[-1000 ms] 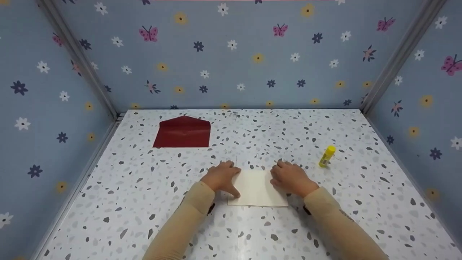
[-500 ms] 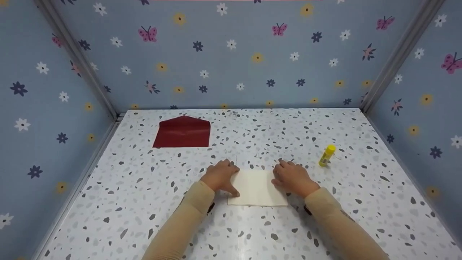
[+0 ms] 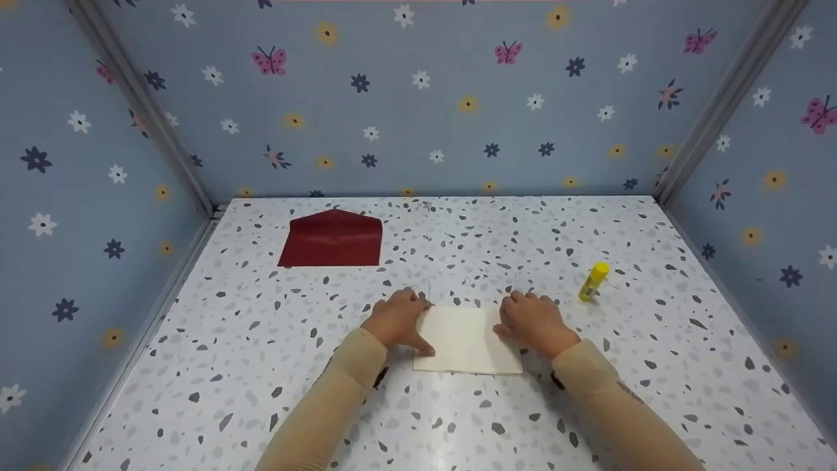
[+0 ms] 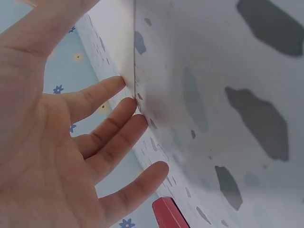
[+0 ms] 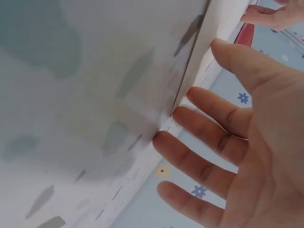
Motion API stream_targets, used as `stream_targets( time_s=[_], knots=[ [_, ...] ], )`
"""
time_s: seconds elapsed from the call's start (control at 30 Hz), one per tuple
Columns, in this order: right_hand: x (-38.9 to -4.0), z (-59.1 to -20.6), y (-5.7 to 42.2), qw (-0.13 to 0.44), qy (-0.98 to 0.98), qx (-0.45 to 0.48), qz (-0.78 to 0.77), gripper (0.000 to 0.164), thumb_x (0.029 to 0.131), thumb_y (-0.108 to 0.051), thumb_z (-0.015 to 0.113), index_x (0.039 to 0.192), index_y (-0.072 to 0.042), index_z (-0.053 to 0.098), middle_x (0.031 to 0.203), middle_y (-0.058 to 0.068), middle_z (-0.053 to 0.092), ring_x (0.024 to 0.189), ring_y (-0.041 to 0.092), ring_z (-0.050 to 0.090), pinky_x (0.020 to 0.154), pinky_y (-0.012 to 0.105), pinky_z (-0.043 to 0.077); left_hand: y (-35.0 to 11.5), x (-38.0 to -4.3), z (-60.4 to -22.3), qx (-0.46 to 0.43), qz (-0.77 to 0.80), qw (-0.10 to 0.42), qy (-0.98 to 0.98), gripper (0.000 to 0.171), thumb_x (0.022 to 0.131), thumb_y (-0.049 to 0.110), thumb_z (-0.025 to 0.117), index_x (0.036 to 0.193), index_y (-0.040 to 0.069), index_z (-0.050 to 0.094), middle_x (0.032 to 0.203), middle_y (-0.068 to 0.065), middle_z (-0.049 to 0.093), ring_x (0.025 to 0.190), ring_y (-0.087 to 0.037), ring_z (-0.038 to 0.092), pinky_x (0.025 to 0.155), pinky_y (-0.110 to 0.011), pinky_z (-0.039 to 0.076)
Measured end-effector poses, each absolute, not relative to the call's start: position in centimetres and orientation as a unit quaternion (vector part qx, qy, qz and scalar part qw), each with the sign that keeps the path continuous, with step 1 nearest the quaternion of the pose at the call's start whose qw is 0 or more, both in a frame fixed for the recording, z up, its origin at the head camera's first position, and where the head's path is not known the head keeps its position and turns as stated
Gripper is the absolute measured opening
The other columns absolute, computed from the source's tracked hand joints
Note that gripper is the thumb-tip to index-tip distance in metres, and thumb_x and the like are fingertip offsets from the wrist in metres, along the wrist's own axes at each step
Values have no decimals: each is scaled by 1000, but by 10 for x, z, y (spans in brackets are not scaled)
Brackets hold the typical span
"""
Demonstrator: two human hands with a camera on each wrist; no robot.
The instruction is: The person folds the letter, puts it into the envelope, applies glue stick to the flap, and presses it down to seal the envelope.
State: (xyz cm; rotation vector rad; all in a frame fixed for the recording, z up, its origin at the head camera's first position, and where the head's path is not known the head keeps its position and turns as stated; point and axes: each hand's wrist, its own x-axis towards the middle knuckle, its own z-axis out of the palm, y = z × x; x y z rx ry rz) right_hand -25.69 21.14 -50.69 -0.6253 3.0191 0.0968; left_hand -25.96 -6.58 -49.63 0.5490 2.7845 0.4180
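Note:
A cream sheet of paper (image 3: 467,340), looking folded or layered along its near edge, lies flat on the table in front of me. My left hand (image 3: 397,320) rests on its left edge, thumb and fingers spread apart. In the left wrist view the fingertips (image 4: 138,122) touch the paper's edge and the tabletop beside it. On the opposite side my right hand (image 3: 535,322) rests at the paper's right edge. Its thumb (image 5: 228,50) and fingertips touch down along that edge in the right wrist view, with the fingers slightly bent and gripping nothing.
A dark red envelope (image 3: 333,243) with its flap raised lies at the back left of the speckled table (image 3: 484,255). A yellow glue stick (image 3: 593,282) is to the right, beyond my right hand. Flower-patterned walls (image 3: 431,118) enclose the table's back and sides.
My right hand has slid a little to the right along the paper, and the left hand a little to the left. Paper, envelope and glue stick look unmoved.

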Motion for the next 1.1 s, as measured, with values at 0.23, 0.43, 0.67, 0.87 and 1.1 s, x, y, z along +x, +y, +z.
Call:
stream_targets(
  time_s=[0.23,0.43,0.67,0.87,1.1],
  knots=[
    [-257,-509,214,31,979,-198,27,39,93,-48,68,105,-10,69,98,6,62,86,27,61,78,50,54,-68,-261,-501,196,143,133,961,101,63,54,92,146,11,53,139,-11,49,129,-28,45,105,-49,41],
    [-256,-509,217,33,979,-199,2,40,92,-48,70,107,-11,69,99,5,61,87,27,59,76,50,54,-70,-266,-502,207,146,135,958,103,60,56,92,145,12,53,136,-10,49,125,-27,45,102,-48,44],
    [-256,-505,218,50,978,-201,-1,42,92,-49,69,112,-11,68,101,5,60,87,25,58,74,48,54,-72,-271,-502,221,156,133,954,105,57,56,94,145,16,53,130,-8,51,118,-25,47,100,-44,45],
    [-256,-505,217,46,979,-199,6,44,92,-49,69,112,-9,68,102,7,61,87,27,58,72,47,55,-73,-272,-503,234,150,121,953,108,58,57,93,146,13,51,128,-9,51,116,-24,47,100,-42,46],
    [-256,-506,216,57,980,-192,16,47,92,-50,68,116,-9,68,104,8,61,89,27,58,75,47,55,-72,-268,-503,231,135,116,956,107,60,57,92,145,8,51,131,-11,49,116,-25,46,101,-43,45]
  ],
)
